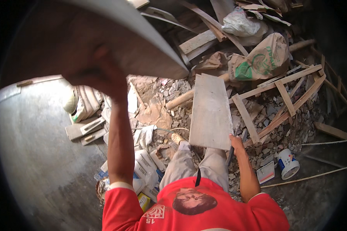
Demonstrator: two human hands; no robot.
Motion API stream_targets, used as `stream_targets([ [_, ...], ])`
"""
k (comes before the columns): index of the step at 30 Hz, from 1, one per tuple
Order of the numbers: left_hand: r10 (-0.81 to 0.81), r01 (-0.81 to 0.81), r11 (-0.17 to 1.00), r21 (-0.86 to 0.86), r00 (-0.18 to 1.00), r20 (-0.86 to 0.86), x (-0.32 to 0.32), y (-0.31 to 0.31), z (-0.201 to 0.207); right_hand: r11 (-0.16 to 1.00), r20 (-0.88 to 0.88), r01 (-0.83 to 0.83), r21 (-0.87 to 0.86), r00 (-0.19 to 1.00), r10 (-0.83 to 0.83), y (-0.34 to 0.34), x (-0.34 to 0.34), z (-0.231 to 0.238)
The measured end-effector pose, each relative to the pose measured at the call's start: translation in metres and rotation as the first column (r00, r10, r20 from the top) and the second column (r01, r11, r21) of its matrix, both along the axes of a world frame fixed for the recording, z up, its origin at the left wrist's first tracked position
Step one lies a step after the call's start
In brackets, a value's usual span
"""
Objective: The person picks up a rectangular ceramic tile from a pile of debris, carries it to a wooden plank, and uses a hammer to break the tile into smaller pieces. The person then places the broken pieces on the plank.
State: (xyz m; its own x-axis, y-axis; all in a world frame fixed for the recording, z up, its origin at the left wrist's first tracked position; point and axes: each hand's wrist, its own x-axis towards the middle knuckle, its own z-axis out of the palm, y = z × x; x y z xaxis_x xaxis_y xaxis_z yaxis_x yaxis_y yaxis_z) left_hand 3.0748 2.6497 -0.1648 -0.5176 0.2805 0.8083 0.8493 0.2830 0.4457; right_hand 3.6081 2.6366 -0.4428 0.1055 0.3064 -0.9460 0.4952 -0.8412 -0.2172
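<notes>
With my chest as the dial centre and 12 straight ahead, my left hand (pixel 98 75) is raised at 11 o'clock, its grip closed on the near edge of a large dark panel (pixel 142 50); shadow conceals the individual fingers. My right hand (pixel 236 142), at 1 o'clock, has its grip pinched on the near right corner of a pale rectangular board (pixel 210 111). The board extends toward 12 o'clock, its near end above my legs. The panel obstructs the view toward 11 o'clock. Beyond the board, toward 1 o'clock, lie a brown paper sack (pixel 273 57) with green print and a crumpled white plastic bag (pixel 241 22). A nailed timber frame (pixel 285 96) rests on broken rubble (pixel 264 154) between 1 and 2 o'clock, obstructing the ground there. A white bucket (pixel 291 169) lies tipped near 3 o'clock. Two flat tools with handles (pixel 92 133) lie at 10 o'clock on the floor (pixel 34 146).
</notes>
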Motion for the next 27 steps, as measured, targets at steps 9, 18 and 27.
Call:
stream_targets([
  [9, -0.006, 0.803, 0.539, -0.254, 0.305, 0.952, 0.132, -0.301, -0.077, 0.891, -0.350, 0.074, -0.447, 0.903, -0.250, -0.147, -0.032, 0.052],
  [18, -0.237, 0.587, 0.798, 0.134, 0.101, 0.966, 0.177, -0.435, -0.065, 0.665, -0.475, -0.097, -0.741, 0.776, -0.415, -0.241, -0.155, 0.111],
  [27, -0.380, 0.368, 0.896, 0.248, 0.348, 0.857, 0.122, -0.426, -0.032, 0.695, -0.791, -0.479, -0.536, 0.572, -0.217, -0.236, -0.297, 0.130],
])
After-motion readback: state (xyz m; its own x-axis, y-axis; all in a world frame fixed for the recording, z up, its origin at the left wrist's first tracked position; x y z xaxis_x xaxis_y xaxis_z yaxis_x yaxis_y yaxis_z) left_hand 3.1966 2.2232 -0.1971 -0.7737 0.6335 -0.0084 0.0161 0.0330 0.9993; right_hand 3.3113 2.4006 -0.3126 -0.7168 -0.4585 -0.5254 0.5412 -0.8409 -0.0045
